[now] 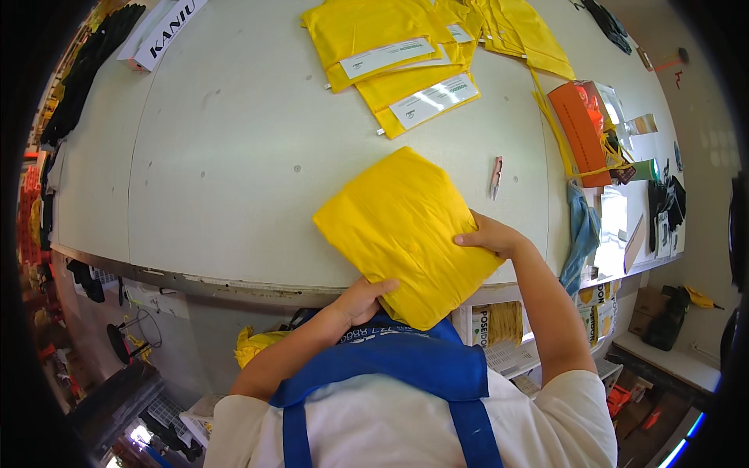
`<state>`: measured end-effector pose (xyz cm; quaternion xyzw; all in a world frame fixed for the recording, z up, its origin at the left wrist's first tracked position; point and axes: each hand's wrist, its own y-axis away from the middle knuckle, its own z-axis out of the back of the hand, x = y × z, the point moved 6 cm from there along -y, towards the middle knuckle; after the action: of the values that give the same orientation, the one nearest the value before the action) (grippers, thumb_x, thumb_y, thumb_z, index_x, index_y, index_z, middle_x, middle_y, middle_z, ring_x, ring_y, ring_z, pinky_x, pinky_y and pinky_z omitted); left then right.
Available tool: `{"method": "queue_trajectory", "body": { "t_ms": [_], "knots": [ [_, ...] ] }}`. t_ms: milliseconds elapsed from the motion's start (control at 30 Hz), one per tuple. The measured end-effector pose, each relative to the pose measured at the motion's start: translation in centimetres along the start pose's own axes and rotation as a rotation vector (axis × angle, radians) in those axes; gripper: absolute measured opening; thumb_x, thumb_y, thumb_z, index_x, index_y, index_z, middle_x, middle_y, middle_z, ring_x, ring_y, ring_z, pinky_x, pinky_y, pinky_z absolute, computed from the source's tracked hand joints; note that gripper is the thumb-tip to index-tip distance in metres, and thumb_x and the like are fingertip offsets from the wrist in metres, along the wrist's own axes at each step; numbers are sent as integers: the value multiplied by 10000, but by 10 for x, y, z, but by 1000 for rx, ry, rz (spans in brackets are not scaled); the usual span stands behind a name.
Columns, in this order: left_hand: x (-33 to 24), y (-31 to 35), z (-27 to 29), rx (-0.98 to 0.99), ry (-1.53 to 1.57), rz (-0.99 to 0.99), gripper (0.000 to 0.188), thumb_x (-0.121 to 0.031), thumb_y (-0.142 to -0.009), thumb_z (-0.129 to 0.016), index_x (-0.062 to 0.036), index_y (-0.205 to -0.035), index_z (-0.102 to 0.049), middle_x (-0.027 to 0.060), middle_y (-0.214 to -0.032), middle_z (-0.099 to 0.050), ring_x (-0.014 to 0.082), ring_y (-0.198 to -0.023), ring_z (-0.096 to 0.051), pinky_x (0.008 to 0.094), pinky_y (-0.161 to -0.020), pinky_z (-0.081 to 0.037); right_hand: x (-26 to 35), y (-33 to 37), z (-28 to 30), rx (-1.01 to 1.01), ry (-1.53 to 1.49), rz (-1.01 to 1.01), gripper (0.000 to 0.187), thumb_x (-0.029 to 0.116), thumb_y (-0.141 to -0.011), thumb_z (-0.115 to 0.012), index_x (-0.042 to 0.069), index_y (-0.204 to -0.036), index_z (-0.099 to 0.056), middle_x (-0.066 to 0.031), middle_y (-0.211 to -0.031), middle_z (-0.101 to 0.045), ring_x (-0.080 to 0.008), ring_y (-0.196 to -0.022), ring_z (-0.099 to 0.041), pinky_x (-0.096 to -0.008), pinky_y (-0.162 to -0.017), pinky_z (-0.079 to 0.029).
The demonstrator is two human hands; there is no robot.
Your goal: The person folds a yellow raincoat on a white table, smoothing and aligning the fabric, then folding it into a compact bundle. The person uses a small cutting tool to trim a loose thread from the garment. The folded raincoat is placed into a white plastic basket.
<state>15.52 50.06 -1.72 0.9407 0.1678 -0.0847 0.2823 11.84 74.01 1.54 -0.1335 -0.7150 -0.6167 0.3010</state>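
A folded yellow garment (406, 226), roughly square, is held between my two hands at the front edge of the table. My left hand (363, 301) grips its near left corner, the thumb on top and the other fingers beneath. On the right side my right hand (490, 236) pinches the edge, thumb over the upper face and fingers hidden underneath. The near end of the garment hangs past the table edge over my blue apron (390, 366). Its far part is above the pale tabletop (226, 179); whether it touches cannot be made out.
Folded yellow garments (374, 47) with white label cards lie at the far middle. A pen (496, 178) rests right of the held garment. At the right stand an orange box (576, 132) and a blue cloth (579, 234). A white box (164, 35) sits far left.
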Motion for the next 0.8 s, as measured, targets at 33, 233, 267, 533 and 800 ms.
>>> {"method": "queue_trajectory", "body": {
  "t_ms": [33, 233, 267, 533, 800],
  "knots": [
    [1, 2, -4, 73, -84, 26, 555, -102, -865, -620, -26, -1349, -360, 94, -1324, -484, 229, -1241, -438, 359, -1055, -337, -5, 1, 2, 35, -52, 8, 843, 348, -687, -793, 11, -1351, -398, -165, -1353, -442, -261, -1243, -434, -351, -1018, -379],
    [5, -14, 9, -165, -633, 6, 487, -162, -887, -606, -50, -1318, -410, 92, -1262, -526, 221, -1128, -540, 368, -893, -487, 16, 8, 1, -66, 235, 80, 762, 280, -676, -778, 37, -1315, -442, -191, -1168, -582, -296, -1099, -556, -366, -945, -436],
    [8, -17, 5, -228, -579, 60, 464, -167, -890, -602, -56, -1304, -422, 89, -1235, -542, 216, -1092, -560, 363, -847, -507, 36, 10, 2, -194, 514, 123, 732, 258, -676, -764, 36, -1300, -453, -202, -1099, -608, -311, -1046, -582, -376, -910, -457],
    [45, -41, -4, -377, -121, 164, 312, -181, -909, -559, -102, -1206, -504, 53, -1108, -604, 168, -910, -625, 306, -657, -551, 63, 51, -83, -478, 1138, 355, 876, 343, -636, -745, -14, -1340, -364, -229, -958, -580, -376, -983, -551, -427, -867, -449],
    [0, -21, -53, -172, -692, -91, 298, -129, -886, -489, -60, -1173, -531, 105, -1115, -606, 160, -952, -600, 291, -751, -511, 12, 37, -64, -543, 1104, 123, 1244, 506, -524, -805, -48, -1423, -149, -248, -1149, -506, -394, -1092, -498, -479, -1059, -274]
  ]
}}
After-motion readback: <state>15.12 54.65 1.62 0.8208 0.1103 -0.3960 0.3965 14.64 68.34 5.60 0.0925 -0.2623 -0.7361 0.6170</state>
